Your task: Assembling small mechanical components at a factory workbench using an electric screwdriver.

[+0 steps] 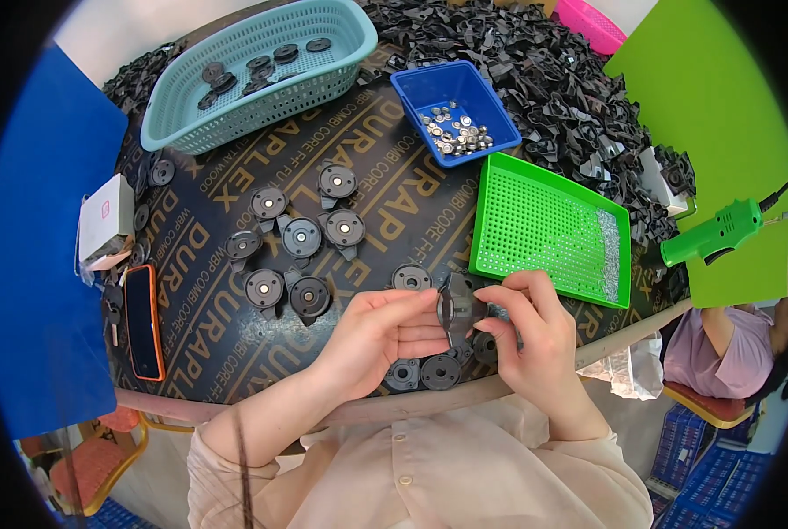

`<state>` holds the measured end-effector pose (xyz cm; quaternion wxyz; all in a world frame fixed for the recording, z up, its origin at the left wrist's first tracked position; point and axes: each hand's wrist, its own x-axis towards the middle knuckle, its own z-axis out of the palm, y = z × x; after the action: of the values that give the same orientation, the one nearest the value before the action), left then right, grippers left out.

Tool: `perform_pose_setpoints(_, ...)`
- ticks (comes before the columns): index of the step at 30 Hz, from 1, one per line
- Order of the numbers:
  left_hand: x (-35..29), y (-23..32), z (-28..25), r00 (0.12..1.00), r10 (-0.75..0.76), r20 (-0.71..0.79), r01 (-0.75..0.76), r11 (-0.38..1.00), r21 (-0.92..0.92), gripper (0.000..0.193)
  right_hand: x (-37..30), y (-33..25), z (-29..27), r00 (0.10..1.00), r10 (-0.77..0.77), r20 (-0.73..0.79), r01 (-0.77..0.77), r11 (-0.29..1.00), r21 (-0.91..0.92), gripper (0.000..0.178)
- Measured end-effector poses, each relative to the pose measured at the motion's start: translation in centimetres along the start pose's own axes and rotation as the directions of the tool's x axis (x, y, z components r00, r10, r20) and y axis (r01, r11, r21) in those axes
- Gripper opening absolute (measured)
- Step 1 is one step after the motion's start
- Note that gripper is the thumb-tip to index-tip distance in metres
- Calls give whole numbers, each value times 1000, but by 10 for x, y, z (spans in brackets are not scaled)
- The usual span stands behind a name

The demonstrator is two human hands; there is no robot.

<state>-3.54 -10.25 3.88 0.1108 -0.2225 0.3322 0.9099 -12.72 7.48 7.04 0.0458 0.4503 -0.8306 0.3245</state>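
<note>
In front of my chest, a black plastic part [457, 309] is tipped on its side between my hands. My left hand [367, 342] supports it with the thumb on top and the fingers beneath. From the other side, the thumb and index finger of my right hand [535, 342] pinch its right edge; whether a smaller piece sits in that pinch cannot be made out. Black round discs [441, 371] lie by the table edge below my hands, and one more disc [412, 277] lies just beyond them. To the left rest several winged black knobs [301, 237] with silvery centres.
A teal basket [262, 119] holds black discs. Beside it, a blue bin [456, 75] contains small metal pieces. A green perforated tray [535, 212] has tiny silvery bits along one side. Black parts [544, 115] heap behind. A green power screwdriver [716, 232] hangs right; a phone [144, 322] lies left.
</note>
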Motion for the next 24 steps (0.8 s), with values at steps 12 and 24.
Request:
perform_pose_setpoints(12, -2, 1, 3, 997, 64, -40, -56, 981, 187, 19, 4, -9, -1, 979, -193, 59, 202, 938, -280, 29)
perform_pose_setpoints(24, -39, 12, 16, 845, 519, 129, -466, 598, 652, 25, 25, -4, -14, 901, 90, 424, -353, 721, 597, 35)
